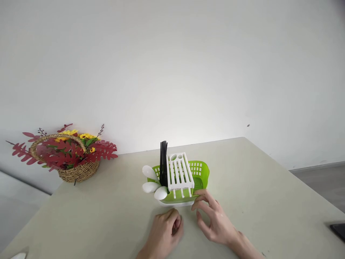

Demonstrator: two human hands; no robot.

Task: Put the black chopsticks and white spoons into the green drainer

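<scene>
A green and white plastic utensil rack (199,172) stands on the table, with a slotted white holder (180,172) rising from its middle. Upright black chopsticks (163,163) fill the space to the left of the holder. Several white spoons (150,187) lean out over the rack's left side, bowls outward. Just in front of the rack, my left hand (165,230) rests on the table, curled into a loose fist with nothing visible in it. My right hand (214,219) is open, fingers apart and bent, with its fingertips at the rack's front right corner; whether they touch it I cannot tell.
On the left, against the wall, sits a wicker basket (81,172) of red leaves and yellow flowers. A dark flat object (338,230) lies at the table's right edge. Part of a white object (19,256) shows at the bottom left. The wall (178,72) closes off the back.
</scene>
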